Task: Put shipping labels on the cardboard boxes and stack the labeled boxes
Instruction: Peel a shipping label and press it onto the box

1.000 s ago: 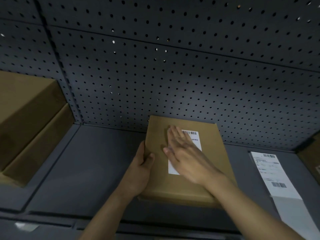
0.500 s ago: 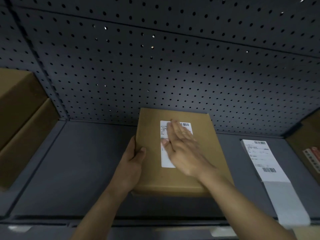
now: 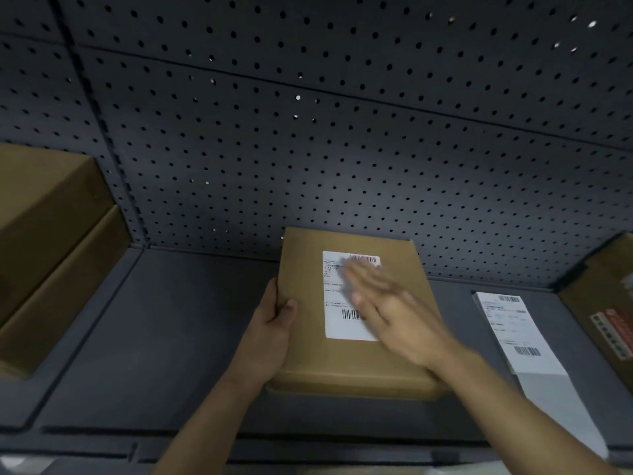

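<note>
dark shelf (image 3: 178, 337) under pegboard (image 3: 308, 149). right hand (image 3: 387, 313), flat and open, blurred, lies on the label (image 3: 337, 303); left hand (image 3: 270, 334) grips the box (image 3: 301, 354) at its left edge. box's long axis runs near to far. barcodes show; print unreadable. label strip (image 3: 513, 334) lies right.

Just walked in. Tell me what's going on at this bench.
A person is labelling a flat cardboard box that lies on the dark bench against the pegboard. The left hand grips the box's left edge, thumb on top, while the right hand, open and flat and blurred with motion, is over the white shipping label on the box's top. More labels lie on a strip to the right. Other cardboard boxes sit at the left.
</note>
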Available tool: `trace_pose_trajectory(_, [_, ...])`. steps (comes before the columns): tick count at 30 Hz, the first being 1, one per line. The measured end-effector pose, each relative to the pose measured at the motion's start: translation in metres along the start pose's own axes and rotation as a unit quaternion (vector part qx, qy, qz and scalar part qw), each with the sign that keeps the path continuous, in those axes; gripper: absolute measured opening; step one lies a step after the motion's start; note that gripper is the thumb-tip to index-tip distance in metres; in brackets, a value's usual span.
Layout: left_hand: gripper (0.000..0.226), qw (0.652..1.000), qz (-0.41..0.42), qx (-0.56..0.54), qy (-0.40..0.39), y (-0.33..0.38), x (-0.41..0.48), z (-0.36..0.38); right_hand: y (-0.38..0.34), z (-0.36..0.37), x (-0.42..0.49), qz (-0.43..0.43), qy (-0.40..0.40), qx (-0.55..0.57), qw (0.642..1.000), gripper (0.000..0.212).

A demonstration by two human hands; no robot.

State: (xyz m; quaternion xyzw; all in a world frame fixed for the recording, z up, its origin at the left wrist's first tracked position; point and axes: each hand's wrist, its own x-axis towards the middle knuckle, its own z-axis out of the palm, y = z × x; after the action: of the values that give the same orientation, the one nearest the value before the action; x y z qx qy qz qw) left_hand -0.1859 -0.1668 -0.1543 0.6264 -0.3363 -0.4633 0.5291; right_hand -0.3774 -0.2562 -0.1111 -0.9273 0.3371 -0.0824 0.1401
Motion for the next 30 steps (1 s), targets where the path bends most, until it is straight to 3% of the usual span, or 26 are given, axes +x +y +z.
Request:
trace_pose_trajectory(2, [0.05,1.0,-0.005,-0.003,-0.001,-0.001,0.0,0.0,-0.006,0.004,-0.027,-0.095,-0.043,-0.03,0.994,0.049])
trace_pose_trajectory(4, [0.045,1.0,0.003,0.005,-0.004,-0.003,0.001,-0.001,-0.008,0.011,-0.041,-0.12,-0.082,-0.065,0.987,0.053])
trace_pose_trajectory(9, [0.046,1.0,0.003,0.017,-0.004,-0.007,0.004,-0.002,-0.015,0.012,-0.011,-0.04,-0.136,-0.077,0.987,0.077])
trace_pose_trajectory(14, [0.052,1.0,-0.008,0.019,-0.009,-0.009,0.005,-0.004,0.009,0.005,0.045,0.04,-0.141,-0.037,0.989,0.075])
trace_pose_trajectory(20, [0.049,1.0,-0.004,0.009,-0.001,-0.006,0.005,-0.001,0.015,0.008,0.055,0.01,-0.14,-0.075,0.987,0.089])
trace_pose_trajectory(30, [0.044,1.0,-0.004,0.013,0.024,-0.004,0.003,0.003,-0.034,0.018,-0.011,-0.08,-0.153,-0.105,0.979,0.104])
